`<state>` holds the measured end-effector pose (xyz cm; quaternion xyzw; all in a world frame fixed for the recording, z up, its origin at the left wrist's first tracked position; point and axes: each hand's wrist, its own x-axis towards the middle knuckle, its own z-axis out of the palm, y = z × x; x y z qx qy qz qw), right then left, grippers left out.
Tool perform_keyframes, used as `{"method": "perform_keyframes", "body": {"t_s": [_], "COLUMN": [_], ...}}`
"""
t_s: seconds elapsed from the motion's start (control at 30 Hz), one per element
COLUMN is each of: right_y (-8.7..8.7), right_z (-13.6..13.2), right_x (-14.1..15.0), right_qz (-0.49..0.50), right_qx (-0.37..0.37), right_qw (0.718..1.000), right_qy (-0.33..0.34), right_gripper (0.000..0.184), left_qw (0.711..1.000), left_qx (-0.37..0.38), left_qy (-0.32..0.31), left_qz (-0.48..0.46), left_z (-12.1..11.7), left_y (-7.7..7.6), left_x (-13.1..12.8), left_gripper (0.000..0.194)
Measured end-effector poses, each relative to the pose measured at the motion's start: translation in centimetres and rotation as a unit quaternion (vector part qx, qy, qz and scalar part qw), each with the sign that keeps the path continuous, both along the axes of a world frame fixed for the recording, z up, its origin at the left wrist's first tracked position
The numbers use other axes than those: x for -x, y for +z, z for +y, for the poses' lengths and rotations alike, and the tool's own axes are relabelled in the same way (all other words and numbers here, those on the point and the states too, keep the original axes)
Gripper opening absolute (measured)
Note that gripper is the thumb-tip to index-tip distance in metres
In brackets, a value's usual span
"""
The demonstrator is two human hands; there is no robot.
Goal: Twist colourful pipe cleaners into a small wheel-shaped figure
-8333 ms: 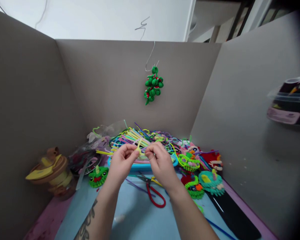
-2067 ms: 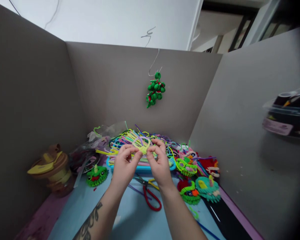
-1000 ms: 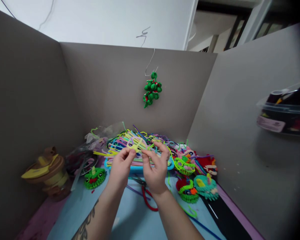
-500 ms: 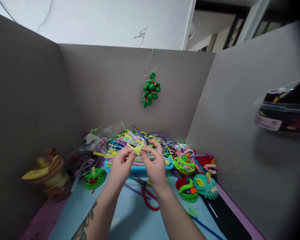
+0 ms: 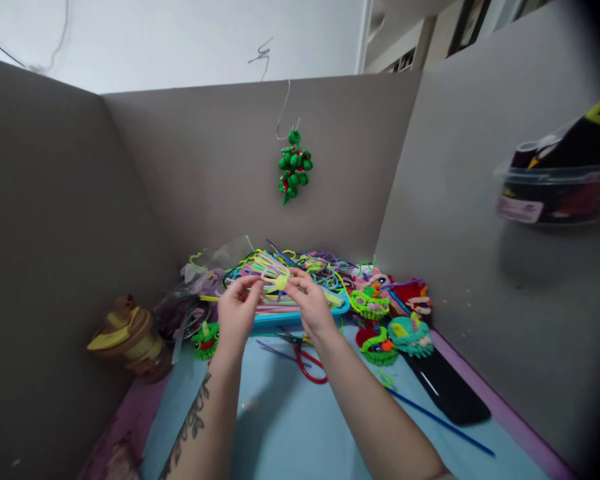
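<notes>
My left hand [image 5: 236,312] and my right hand [image 5: 307,303] are raised side by side over the blue mat [image 5: 290,427]. Both pinch a small yellow pipe-cleaner piece [image 5: 276,283] between thumb and fingertips, its loops sticking up between the hands. Right behind the hands lies a heap of coloured pipe cleaners [image 5: 300,270] on a blue tray [image 5: 300,316]. Red-handled scissors [image 5: 307,363] lie on the mat just under my right wrist.
Grey cardboard walls [image 5: 55,213] enclose the desk on three sides. A green pipe-cleaner bunch [image 5: 293,168] hangs on a wire hook at the back. Finished fuzzy figures [image 5: 397,333] sit at right, a green one [image 5: 205,338] at left, beside a brown-yellow toy [image 5: 127,333]. A black strip [image 5: 445,393] and blue stem [image 5: 440,421] lie right.
My head has turned, so the scene sits further right and lower in view. Both hands stay pinched on the yellow piece, working it between the fingertips and holding it slightly higher.
</notes>
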<state>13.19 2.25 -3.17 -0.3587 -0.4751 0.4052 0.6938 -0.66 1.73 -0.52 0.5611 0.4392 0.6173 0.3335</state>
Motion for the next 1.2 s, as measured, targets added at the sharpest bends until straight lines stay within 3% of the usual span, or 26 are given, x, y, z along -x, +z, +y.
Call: {"method": "perform_keyframes", "body": {"t_s": [0.07, 0.2, 0.27, 0.57, 0.83, 1.03, 1.2], "right_y": [0.1, 0.1, -0.1, 0.1, 0.0, 0.3, 0.2], "right_z": [0.0, 0.0, 0.1, -0.2, -0.3, -0.4, -0.1], "right_x": [-0.4, -0.8, -0.7, 0.4, 0.9, 1.0, 1.0], "right_qz": [-0.021, -0.063, -0.065, -0.016, 0.045, 0.171, 0.233], "right_qx": [-0.010, -0.027, -0.023, -0.012, 0.018, 0.080, 0.111], "right_qw": [1.000, 0.998, 0.997, 0.999, 0.996, 0.964, 0.939], "right_qy": [-0.003, 0.012, 0.020, 0.039, 0.080, 0.188, 0.226], "right_gripper": [0.013, 0.009, 0.011, 0.024, 0.018, 0.019, 0.021], "left_qw": [0.999, 0.970, 0.950, 0.930, 0.930, 0.913, 0.900], "left_qx": [0.008, 0.150, 0.174, 0.178, 0.184, 0.216, 0.229], "left_qy": [0.029, -0.150, -0.199, -0.209, -0.195, -0.212, -0.237], "left_qz": [-0.040, -0.122, -0.164, -0.244, -0.253, -0.272, -0.287], "left_z": [0.5, 1.5, 1.8, 2.0, 1.8, 1.8, 1.9], "left_y": [-0.1, -1.0, -1.4, -1.6, -1.3, -1.6, -1.8], "left_x": [0.6, 1.3, 1.3, 0.6, 0.6, 0.0, -0.3], "left_gripper": [0.030, 0.028, 0.027, 0.025, 0.029, 0.030, 0.028]}}
